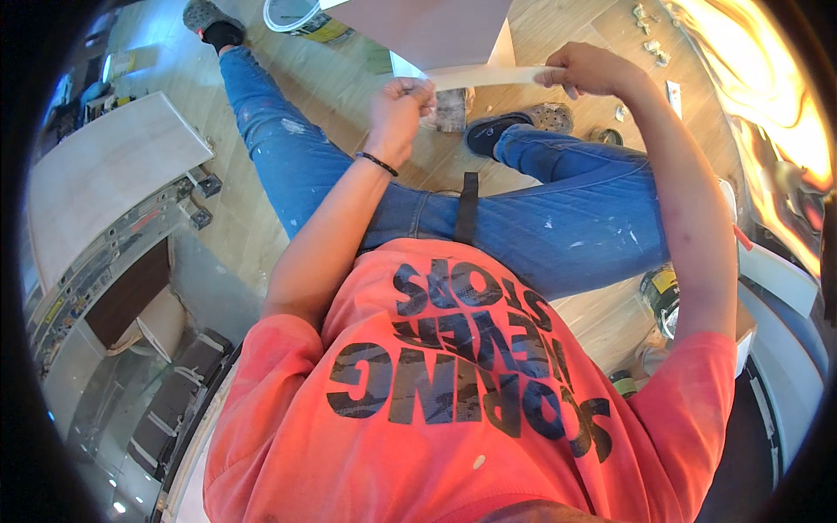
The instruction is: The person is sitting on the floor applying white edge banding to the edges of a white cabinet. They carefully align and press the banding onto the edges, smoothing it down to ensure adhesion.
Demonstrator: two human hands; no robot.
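A narrow pale strip that looks like tape (488,78) is stretched between my two hands, nearly level and slightly bowed. My left hand (403,112) is closed on its left end, with the fingers pinched together. At the other end, my right hand (593,70) pinches the strip between thumb and fingers. Just beyond the strip stands a white, box-like piece (427,35) with angled sides, its lower edge close to the strip. Whether the strip touches it I cannot tell. A greyish, stained block or cloth (453,112) lies on the floor below the strip.
An open bucket (305,19) stands at the far left of the white piece. My legs spread across the wooden floor (231,205). A small open tin (606,137) and scraps lie right, a can (663,301) beside my right arm. A pale-topped table (113,174) is at left; bright flames glow far right.
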